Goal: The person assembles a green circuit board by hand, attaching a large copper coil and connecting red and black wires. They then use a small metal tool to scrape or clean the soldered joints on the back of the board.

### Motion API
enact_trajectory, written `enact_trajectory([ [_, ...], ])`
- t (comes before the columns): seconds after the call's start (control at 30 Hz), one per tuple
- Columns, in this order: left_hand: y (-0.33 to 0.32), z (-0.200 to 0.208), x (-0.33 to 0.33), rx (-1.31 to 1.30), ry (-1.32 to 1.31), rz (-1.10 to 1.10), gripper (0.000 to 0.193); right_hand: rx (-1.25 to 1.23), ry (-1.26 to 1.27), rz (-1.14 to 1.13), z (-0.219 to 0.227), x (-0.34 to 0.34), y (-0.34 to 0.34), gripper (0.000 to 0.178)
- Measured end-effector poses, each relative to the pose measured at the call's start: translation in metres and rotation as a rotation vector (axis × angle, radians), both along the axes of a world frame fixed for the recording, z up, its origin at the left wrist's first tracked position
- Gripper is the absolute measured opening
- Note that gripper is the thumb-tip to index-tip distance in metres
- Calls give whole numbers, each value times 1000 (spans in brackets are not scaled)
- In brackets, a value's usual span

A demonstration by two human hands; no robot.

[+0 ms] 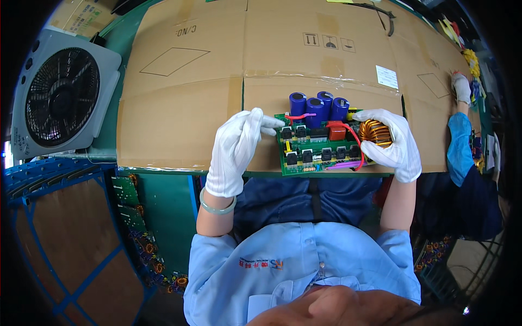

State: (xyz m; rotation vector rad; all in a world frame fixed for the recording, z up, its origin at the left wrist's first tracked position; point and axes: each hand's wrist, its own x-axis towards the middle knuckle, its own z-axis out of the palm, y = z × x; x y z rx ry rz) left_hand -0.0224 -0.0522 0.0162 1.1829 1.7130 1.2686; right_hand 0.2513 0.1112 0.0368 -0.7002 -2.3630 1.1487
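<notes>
Partly hidden: circuit board (321, 149) edges under both gloved hands.

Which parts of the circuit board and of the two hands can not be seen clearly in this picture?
- Underside of the green circuit board: head view, faces away from the camera.
- Right edge of the board: covered by the gloved right hand around the copper coil.
- Left hand fingertips at the board's left edge: hidden behind the hand itself.
- Small board parts: too small to identify.
</notes>
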Motion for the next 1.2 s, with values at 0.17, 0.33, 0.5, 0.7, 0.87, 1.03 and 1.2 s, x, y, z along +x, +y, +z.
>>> enact_trajectory([
  [0.17,-7,1,4,137,80,-36,33,-47,-17,4,4,-2,2,40],
  [0.33,-5,-2,6,148,177,-30,17,-15,-15,19,7,-2,-1,41],
  [0.5,-5,-7,7,163,196,-38,17,22,-1,8,4,-2,-4,43],
  [0.7,-4,-8,11,187,231,-50,16,105,26,10,1,0,-3,41],
  [0.87,-3,-1,17,177,267,-78,16,46,-9,24,3,3,-3,44],
  [1.03,-1,-3,21,183,278,-83,16,177,57,31,-3,2,-3,43],
  [1.2,2,2,25,181,310,-112,15,235,60,15,-6,5,-8,44],
])
